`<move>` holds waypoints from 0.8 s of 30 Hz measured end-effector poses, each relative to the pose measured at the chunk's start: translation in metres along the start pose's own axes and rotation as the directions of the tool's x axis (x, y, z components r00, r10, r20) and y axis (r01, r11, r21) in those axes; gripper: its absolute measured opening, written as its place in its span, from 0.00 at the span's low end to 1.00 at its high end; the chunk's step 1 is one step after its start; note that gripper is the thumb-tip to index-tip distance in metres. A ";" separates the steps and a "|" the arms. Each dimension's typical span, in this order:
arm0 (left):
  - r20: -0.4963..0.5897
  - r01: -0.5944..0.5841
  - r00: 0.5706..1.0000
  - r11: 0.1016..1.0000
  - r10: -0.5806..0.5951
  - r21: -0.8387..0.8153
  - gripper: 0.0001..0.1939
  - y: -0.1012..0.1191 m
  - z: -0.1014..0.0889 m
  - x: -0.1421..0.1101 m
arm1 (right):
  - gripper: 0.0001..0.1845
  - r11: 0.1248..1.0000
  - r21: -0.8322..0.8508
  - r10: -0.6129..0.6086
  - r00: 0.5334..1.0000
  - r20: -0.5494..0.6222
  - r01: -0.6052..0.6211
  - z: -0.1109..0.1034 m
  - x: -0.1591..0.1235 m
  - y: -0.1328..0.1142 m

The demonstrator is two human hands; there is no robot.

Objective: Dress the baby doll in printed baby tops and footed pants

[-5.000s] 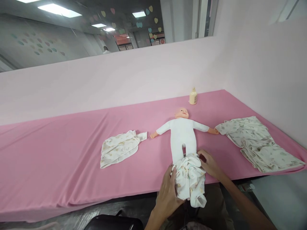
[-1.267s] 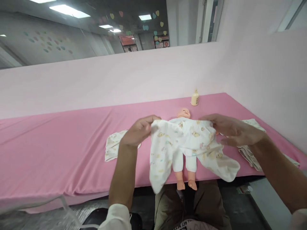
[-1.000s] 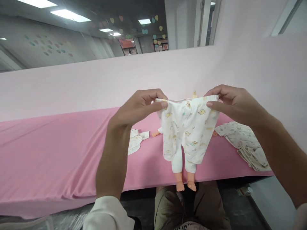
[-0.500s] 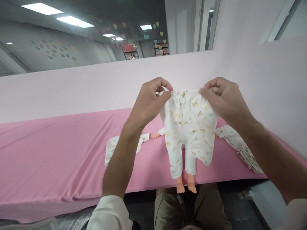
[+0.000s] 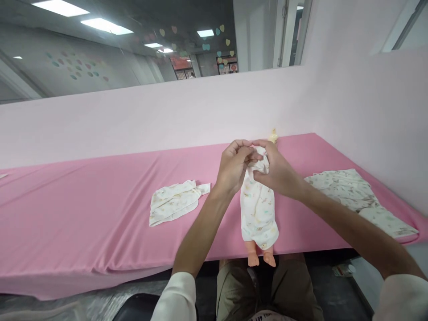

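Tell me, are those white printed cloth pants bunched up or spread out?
Bunched at the upper end: the white printed cloth pants crumple between left fingers and right fingers, but look smoother below.

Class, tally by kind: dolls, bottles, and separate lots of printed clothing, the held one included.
Doll: 1
Bottle, partly hidden: 1
Printed clothing lots: 3 (held garment, folded top, clothing pile)
Total: 5
White item, left edge: unidentifiable, uncounted.

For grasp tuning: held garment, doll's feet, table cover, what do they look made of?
Held garment: matte fabric, maybe cotton knit; drapes and bunches.
Doll's feet: probably smooth vinyl or rubber; molded shape, even color.
Table cover: matte cloth by its folds; fiber unclear.
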State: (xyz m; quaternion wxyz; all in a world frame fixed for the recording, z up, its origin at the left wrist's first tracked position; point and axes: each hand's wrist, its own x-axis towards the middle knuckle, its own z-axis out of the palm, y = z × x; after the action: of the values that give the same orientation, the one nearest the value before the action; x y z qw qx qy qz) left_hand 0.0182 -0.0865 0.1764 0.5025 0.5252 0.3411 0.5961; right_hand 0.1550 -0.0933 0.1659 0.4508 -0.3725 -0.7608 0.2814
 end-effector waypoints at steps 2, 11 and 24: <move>-0.001 -0.035 0.999 0.999 0.035 -0.002 0.07 -0.007 -0.008 0.001 | 0.31 1.000 -0.014 -0.002 0.999 -0.051 0.001 0.001 0.000 0.006; 0.212 -0.095 0.974 0.993 0.079 0.067 0.38 -0.038 -0.035 -0.025 | 0.16 0.980 0.197 -0.008 0.987 -0.161 0.040 -0.034 0.014 -0.034; -0.088 -0.196 0.948 0.779 0.306 0.596 0.05 -0.012 -0.046 -0.098 | 0.21 0.940 0.047 0.342 0.933 -0.110 -0.339 -0.026 0.012 0.044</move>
State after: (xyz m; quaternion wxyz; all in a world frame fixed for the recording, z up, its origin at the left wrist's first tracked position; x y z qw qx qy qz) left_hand -0.0287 -0.1719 0.1278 0.2010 0.6377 0.4769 0.5705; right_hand 0.1883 -0.0562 0.1498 0.4442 -0.5082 -0.6531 0.3433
